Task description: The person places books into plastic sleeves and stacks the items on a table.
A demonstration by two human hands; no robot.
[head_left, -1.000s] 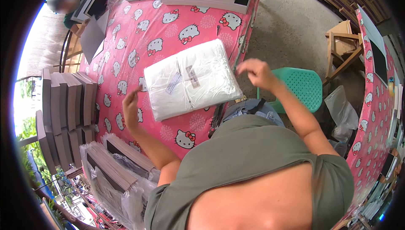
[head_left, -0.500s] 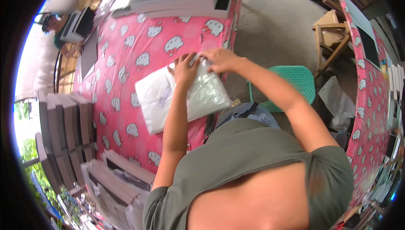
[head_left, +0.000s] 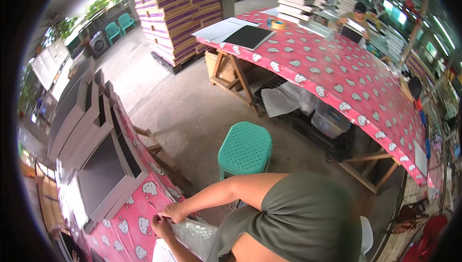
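Observation:
At the lower left, my right hand [head_left: 172,212] is closed, its fingers pinching the corner of a clear plastic bag [head_left: 195,233]. Close against it, my left hand [head_left: 161,226] is also closed at the same corner; its fingertips are partly hidden. The bag is crinkled and shiny, with a white flat packet [head_left: 162,251] showing at the picture's lower edge. My body and left forearm cover much of the packet. Under it lies a pink table cover with white cartoon cats [head_left: 144,226].
Grey-black flat boxes [head_left: 98,175] are stacked on this table beyond my hands. A green plastic stool [head_left: 245,149] stands to my right. Farther off are another pink-covered table [head_left: 308,60], tape [head_left: 277,24], a tall carton stack [head_left: 178,17] and a person [head_left: 355,19] holding a box.
My view has swung up and to the right, bringing the second table and carton stack into sight. Both hands stay together at the bag's corner, now lower left in the picture.

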